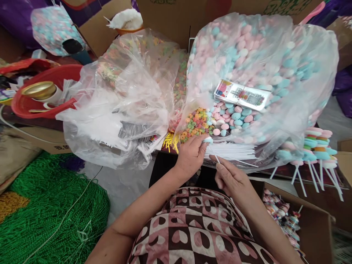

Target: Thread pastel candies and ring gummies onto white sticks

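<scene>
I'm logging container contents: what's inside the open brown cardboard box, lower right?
A pile of shiny multicoloured wrapped pieces. Anything underneath is covered; the person's right forearm hides part of the box.

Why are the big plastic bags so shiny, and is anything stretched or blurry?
In the head view, whitish glare streaks the left plastic bag and hazes the right plastic bag; in that same view, the red basin looks stretched, probably by a wide lens; there too, the left hand and right hand look fairly clear.
</scene>
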The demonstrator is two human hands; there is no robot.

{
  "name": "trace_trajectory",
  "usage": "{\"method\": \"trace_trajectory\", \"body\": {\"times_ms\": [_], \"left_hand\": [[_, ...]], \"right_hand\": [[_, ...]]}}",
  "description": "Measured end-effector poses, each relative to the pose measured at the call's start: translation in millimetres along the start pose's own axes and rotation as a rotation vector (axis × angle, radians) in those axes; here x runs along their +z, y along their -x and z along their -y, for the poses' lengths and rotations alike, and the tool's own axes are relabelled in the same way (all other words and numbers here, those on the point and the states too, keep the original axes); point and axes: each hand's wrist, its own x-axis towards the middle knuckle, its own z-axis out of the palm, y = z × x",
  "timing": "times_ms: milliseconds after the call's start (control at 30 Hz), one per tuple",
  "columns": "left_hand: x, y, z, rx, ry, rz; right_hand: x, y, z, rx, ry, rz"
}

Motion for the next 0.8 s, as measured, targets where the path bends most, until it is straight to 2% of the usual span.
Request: {"method": "trace_trajectory", "body": {"times_ms": [133, 233, 333, 467, 533, 633, 733, 800], "left_hand": [[-1.2, -2, 4, 0.050, -0.055, -0.021], [7.9, 6, 4, 0.177, -0.203, -0.004], [19.2, 18, -1, 0.294, -0.311, 0.081], [18.9, 21, -7, 0.312, -0.274, 0.191], [9.7, 12, -6, 0.319, -0.292, 0.158], [-7.4, -11, 3, 0.254, -0.563, 0.048], [-16.5, -33, 11, 0.201, -0.899, 0.102], [-16.2, -42, 12, 0.176, -1.033, 0.165]], "right_hand": [[0, 5, -4, -0.052, -0.014, -0.069], [6, 4, -14, -0.048, -0.135, -0.094], [9, -4, -25, -0.081, -0.213, -0.119], [3, -13, -31, -0.091, -0.272, -0.109], [-1, -14, -29, -0.084, -0.303, -0.130], [-6, -13, -23, -0.066, -0.361, -0.189], [-5, -12, -21, -0.041, -0.403, -0.207], [-4, -11, -21, -0.036, -0.412, -0.193]]}}
